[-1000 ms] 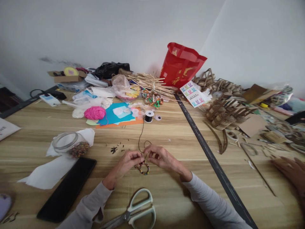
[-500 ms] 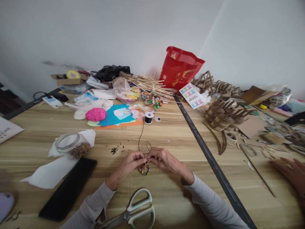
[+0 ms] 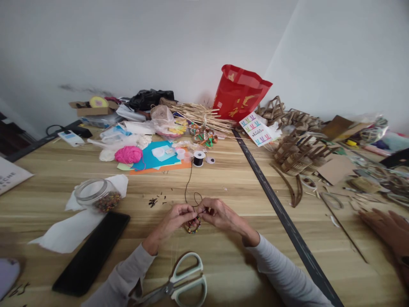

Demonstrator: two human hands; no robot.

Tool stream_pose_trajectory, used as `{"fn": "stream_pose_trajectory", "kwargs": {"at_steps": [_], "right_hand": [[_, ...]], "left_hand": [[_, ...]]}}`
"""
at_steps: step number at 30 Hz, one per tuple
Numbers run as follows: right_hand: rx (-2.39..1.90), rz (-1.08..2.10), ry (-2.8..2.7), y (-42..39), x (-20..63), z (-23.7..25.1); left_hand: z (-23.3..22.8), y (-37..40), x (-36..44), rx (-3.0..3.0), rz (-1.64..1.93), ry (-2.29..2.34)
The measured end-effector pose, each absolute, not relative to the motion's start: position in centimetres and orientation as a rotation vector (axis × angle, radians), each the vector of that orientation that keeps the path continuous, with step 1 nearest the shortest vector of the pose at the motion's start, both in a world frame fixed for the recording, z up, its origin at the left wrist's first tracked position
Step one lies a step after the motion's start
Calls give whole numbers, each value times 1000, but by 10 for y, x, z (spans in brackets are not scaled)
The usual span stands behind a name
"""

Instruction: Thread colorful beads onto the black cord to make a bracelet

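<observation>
A small bracelet of multicoloured beads (image 3: 194, 230) hangs below my fingertips, above the wooden table. My left hand (image 3: 177, 218) pinches it near its top, where the strand ends meet. Thumb and forefinger of my right hand (image 3: 214, 212) are closed on the black cord (image 3: 187, 187) right beside it. That cord makes a small loop behind my hands and runs back to a spool of black cord (image 3: 198, 159). What exactly sits between the fingertips is too small to tell. White-handled scissors (image 3: 188, 281) lie just in front of me, below the bracelet.
A glass jar of beads (image 3: 97, 194) and a black phone (image 3: 92, 253) lie to the left. Short black cord scraps (image 3: 153, 201) are scattered nearby. Pink yarn (image 3: 128, 154), a red bag (image 3: 241, 94) and small woven baskets (image 3: 294, 155) stand farther back. Another person's hand (image 3: 385, 228) rests at right.
Both hands stay close together at the bracelet. My right fingers have shifted slightly, and the cord loop behind them has moved a little. The view has tilted slightly.
</observation>
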State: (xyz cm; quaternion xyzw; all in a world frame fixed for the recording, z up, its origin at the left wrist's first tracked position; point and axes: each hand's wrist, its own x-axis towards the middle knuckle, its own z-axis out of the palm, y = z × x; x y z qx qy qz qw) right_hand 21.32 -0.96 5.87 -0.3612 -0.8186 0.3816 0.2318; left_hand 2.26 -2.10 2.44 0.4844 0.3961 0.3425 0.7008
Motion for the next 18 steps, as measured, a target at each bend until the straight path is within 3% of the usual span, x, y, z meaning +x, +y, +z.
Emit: {"fn": "stream_pose_trajectory", "kwargs": {"at_steps": [18], "right_hand": [[-1046, 1129, -2184, -9, 212, 48]], "left_hand": [[20, -21, 23, 1084, 806, 952]]}}
